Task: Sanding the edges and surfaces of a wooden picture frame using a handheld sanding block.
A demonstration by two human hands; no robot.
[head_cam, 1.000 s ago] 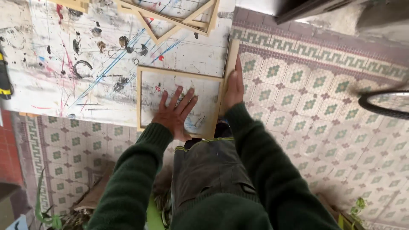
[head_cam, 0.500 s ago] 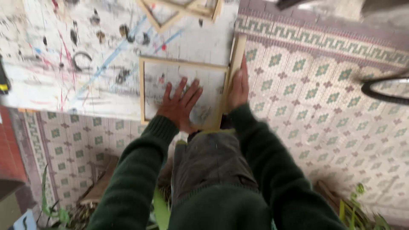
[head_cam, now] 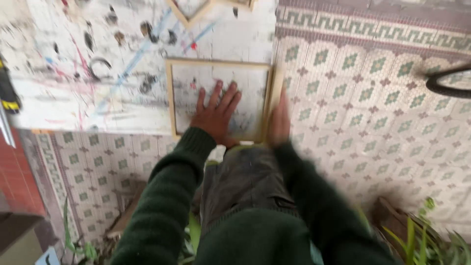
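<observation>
A square pale wooden frame lies flat at the right end of a paint-spattered white board. My left hand rests palm down with fingers spread inside the frame, on the board's surface. My right hand presses edge-on against the frame's right side rail, where a loose wooden strip runs along the board's edge. Both arms wear dark green knitted sleeves. The picture is blurred by motion.
More wooden frame pieces lie at the board's far edge. The floor is patterned green and cream tile. A dark curved hoop shows at the right, green plant leaves at lower right, a yellow-black tool at the left.
The view has tilted and shifted; my hands stay on the frame, the left one sliding slightly within it and the right one moving lower along the right rail.
</observation>
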